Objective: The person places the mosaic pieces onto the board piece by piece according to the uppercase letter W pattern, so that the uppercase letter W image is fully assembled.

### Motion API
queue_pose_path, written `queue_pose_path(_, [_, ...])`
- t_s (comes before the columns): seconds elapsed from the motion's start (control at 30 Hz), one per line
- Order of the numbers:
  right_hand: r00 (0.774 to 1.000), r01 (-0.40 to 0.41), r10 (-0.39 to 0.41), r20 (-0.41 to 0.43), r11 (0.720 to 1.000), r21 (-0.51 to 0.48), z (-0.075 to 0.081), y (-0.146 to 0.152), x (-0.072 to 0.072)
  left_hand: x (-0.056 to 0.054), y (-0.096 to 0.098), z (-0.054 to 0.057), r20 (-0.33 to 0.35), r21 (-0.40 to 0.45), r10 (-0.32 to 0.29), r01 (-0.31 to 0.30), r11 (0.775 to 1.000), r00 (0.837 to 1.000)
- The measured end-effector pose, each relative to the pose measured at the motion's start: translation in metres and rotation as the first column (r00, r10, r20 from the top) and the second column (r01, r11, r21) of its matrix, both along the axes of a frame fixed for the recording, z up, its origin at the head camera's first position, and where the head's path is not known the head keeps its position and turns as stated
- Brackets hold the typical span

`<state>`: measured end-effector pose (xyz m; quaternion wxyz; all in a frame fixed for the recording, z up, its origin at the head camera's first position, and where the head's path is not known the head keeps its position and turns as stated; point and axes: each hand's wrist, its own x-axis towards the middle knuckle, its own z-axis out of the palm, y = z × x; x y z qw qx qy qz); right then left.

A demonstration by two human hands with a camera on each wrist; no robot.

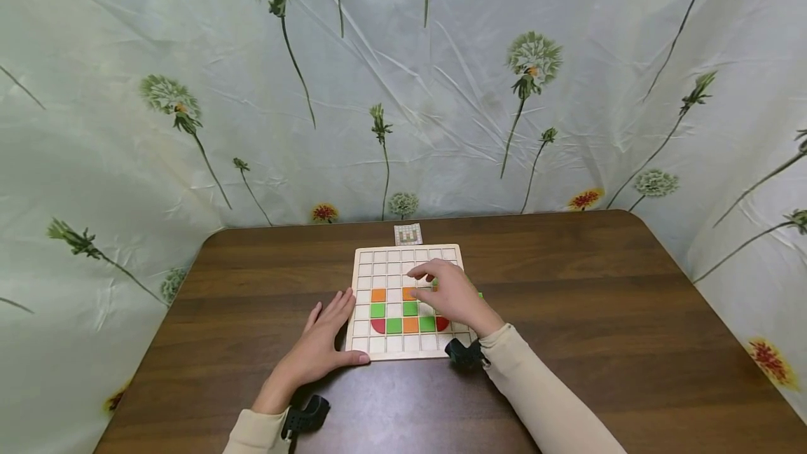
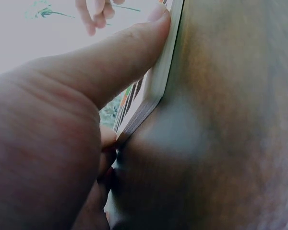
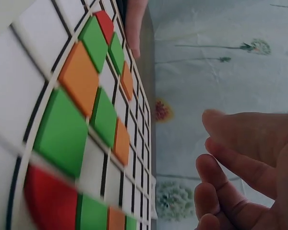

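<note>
A white gridded board (image 1: 386, 345) with a pale wooden rim lies on the table. Orange, green and rounded red tiles fill some of its squares, among them an orange tile (image 1: 378, 295), a green tile (image 1: 394, 326) and a red tile (image 3: 52, 201). Against the board's left side rests my left hand (image 1: 321, 342), fingers spread, its thumb (image 2: 134, 45) on the near edge. My right hand (image 1: 455, 294) hovers over the board's right part with fingers loosely bent. Nothing shows between its thumb and fingers in the right wrist view. It partly hides the right column of tiles.
A small card (image 1: 408, 234) with a printed grid pattern lies just beyond the board's far edge. A bit of green (image 1: 480, 294) peeks out right of my right hand. Behind the brown wooden table (image 1: 567, 286) hangs a flower-patterned cloth (image 1: 441, 90).
</note>
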<state>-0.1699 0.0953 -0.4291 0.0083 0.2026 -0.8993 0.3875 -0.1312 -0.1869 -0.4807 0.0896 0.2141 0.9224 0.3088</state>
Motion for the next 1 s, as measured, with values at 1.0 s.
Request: queue_pose_path(1.0, [0.974, 0.208, -0.211, 0.079, 0.977, 0.048, -0.018, 0.090, 0.017, 0.000, 0.000, 0.000, 0.007, -0.007, 0.000, 0.000, 1.000, 1.000])
